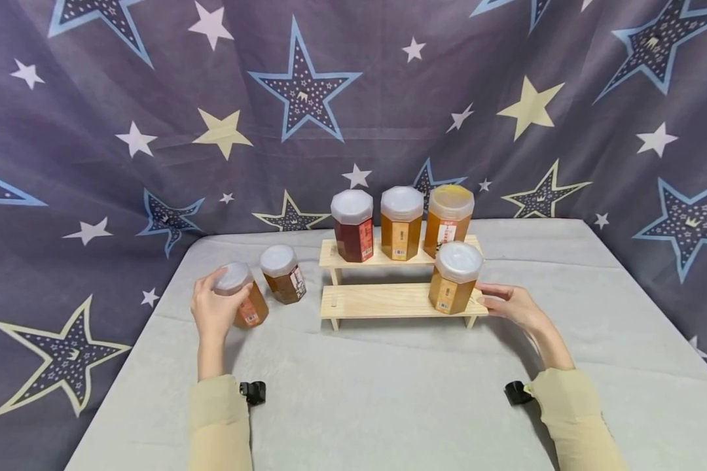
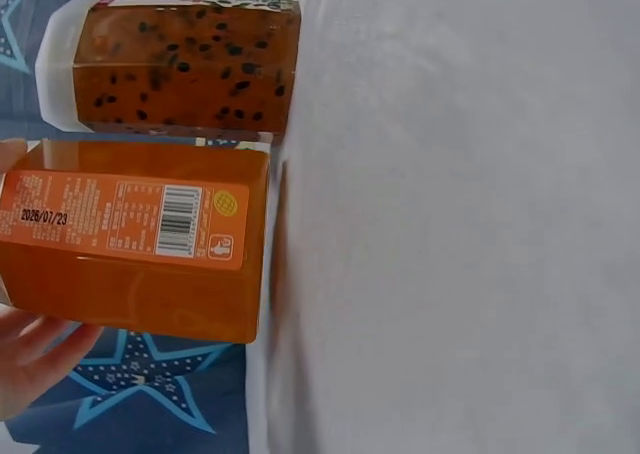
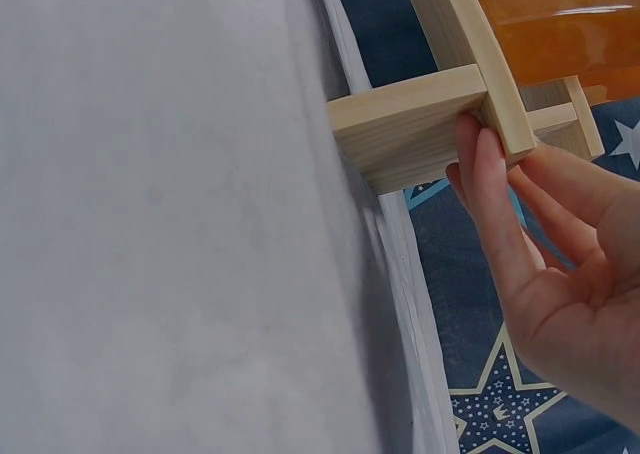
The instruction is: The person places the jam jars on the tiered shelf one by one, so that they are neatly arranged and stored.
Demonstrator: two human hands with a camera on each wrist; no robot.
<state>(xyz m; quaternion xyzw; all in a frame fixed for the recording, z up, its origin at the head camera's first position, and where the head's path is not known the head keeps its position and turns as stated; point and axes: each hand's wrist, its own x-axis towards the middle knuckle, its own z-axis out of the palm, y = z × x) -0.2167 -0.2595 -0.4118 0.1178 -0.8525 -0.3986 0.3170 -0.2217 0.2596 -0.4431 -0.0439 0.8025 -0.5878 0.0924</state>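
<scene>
At the left, my left hand (image 1: 213, 305) grips a honey jar with orange contents (image 1: 251, 310) around its white lid. An orange label with a barcode shows on this jar (image 2: 130, 219) in the left wrist view; whether its base touches the cloth I cannot tell. Just right of it stands a dark-speckled jar (image 1: 287, 286). My right hand (image 1: 512, 305) pinches the right end of a two-step wooden rack (image 1: 383, 302), thumb and fingers on either side of the board (image 3: 505, 104). Close to that hand, an amber honey jar (image 1: 452, 288) stands on the lower step.
On the upper step stand a dark red jar (image 1: 353, 235), an amber jar (image 1: 400, 232) and a yellow-lidded jar (image 1: 449, 219). Grey cloth (image 1: 377, 392) covers the table. A star-patterned curtain (image 1: 353, 59) hangs behind it and at both sides.
</scene>
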